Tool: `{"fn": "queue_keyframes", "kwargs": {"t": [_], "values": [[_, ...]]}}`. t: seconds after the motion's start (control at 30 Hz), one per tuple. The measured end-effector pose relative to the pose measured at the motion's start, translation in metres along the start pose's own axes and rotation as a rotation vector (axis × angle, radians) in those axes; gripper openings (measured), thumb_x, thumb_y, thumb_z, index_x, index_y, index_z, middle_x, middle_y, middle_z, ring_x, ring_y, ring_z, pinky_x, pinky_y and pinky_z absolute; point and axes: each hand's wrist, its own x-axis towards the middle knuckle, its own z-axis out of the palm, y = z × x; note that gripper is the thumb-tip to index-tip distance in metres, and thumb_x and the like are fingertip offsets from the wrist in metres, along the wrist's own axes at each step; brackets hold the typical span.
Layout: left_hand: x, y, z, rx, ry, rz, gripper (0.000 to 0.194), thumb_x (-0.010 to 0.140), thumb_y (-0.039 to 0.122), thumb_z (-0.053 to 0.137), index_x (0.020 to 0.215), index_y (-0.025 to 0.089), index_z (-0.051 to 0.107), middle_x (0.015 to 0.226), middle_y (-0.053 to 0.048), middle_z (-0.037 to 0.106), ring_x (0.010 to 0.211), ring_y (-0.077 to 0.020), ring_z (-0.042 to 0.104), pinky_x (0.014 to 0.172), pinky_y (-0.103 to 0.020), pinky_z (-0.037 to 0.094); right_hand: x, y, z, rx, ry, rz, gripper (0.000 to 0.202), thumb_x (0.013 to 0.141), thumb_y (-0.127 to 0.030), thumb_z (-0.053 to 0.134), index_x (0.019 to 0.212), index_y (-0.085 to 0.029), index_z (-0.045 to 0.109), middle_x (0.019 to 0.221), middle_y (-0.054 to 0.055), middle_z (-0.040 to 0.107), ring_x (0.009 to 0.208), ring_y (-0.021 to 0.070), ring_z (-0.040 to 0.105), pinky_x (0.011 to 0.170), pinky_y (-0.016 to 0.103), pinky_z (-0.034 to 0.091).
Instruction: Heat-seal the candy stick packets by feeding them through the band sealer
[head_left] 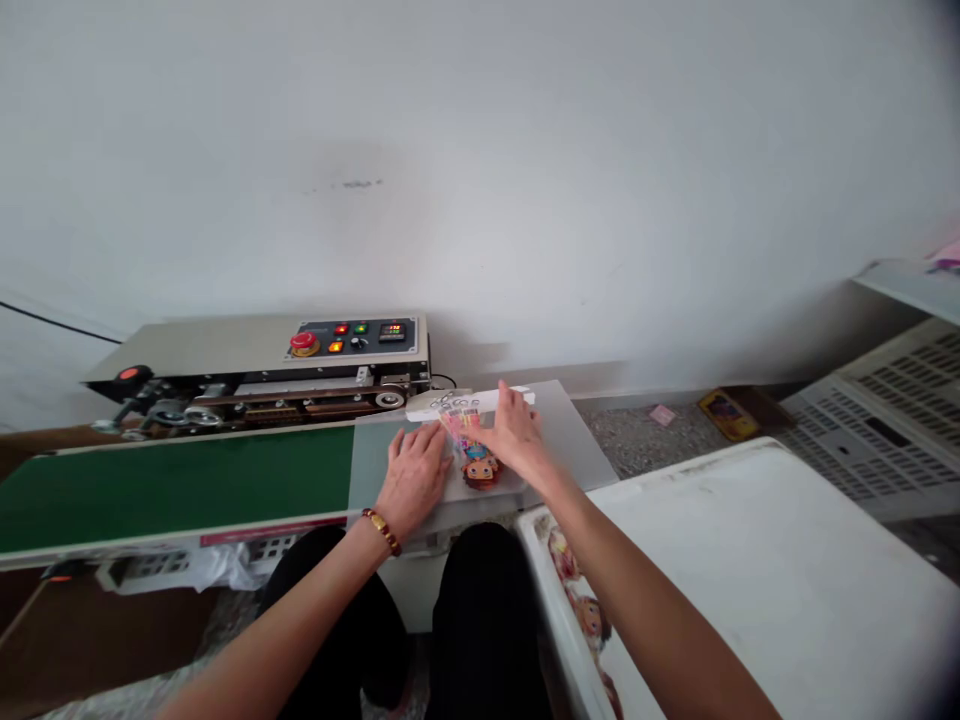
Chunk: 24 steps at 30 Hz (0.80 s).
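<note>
A clear plastic bag (481,475) holding a flat piece with a printed cartoon figure lies on a translucent sheet (559,425), its top end toward the sealing machine. My left hand (415,475) rests at the bag's left edge, fingers lying forward and pointing at the machine. On the right side of the bag lies my right hand (516,430), its fingers stretched out and the thumb apart across the bag. Part of the bag is hidden under that hand. The band sealing machine (262,375) stands to the left, its panel lights lit.
A green conveyor belt (180,485) runs left along the machine. At the right stands a white box (735,560), with more cartoon pieces (589,615) along its near side. Grey plastic crates (877,420) and a small yellow carton (727,413) are beyond it, by the wall.
</note>
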Motion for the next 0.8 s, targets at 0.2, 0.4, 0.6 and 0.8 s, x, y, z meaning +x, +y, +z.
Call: {"fn": "queue_keyframes", "kwargs": {"t": [0.2,0.4,0.6,0.8], "values": [[0.014,-0.001,0.005,0.017,-0.088,0.025,0.047,0.098,0.019,0.047,0.145,0.022,0.051,0.153,-0.011,0.055,0.141,-0.0341,0.049,0.117,-0.066,0.034,-0.009,0.009,0.016,-0.150,-0.023,-0.564,0.044,0.101,-0.024,0.048,0.144,-0.027,0.056,0.154,0.010,0.051,0.145,0.0286,0.038,0.114,0.049,0.035],[0.016,-0.013,-0.001,0.006,-0.090,0.053,0.039,0.099,0.018,0.047,0.135,0.026,0.060,0.145,-0.007,0.062,0.138,-0.0356,0.052,0.118,-0.073,0.027,-0.012,0.025,0.023,-0.152,-0.044,-0.413,0.042,0.102,-0.028,0.046,0.142,-0.023,0.059,0.154,0.010,0.052,0.142,0.0317,0.041,0.114,0.050,0.035],[0.034,0.005,0.007,-0.044,-0.019,0.042,0.035,0.097,0.020,0.051,0.131,0.017,0.060,0.142,-0.014,0.062,0.127,-0.0307,0.059,0.114,-0.056,0.044,-0.015,0.026,0.011,-0.157,-0.128,-0.361,0.043,0.101,-0.028,0.047,0.143,-0.025,0.058,0.156,0.008,0.050,0.146,0.0317,0.037,0.118,0.056,0.030],[0.024,-0.024,0.013,-0.094,-0.031,0.177,0.038,0.099,0.022,0.048,0.136,0.016,0.055,0.145,-0.016,0.058,0.137,-0.0276,0.053,0.121,-0.052,0.040,-0.017,0.024,0.004,-0.179,-0.156,-0.311,0.041,0.100,-0.025,0.049,0.139,-0.025,0.062,0.156,0.008,0.050,0.145,0.0332,0.039,0.118,0.060,0.030]]}}
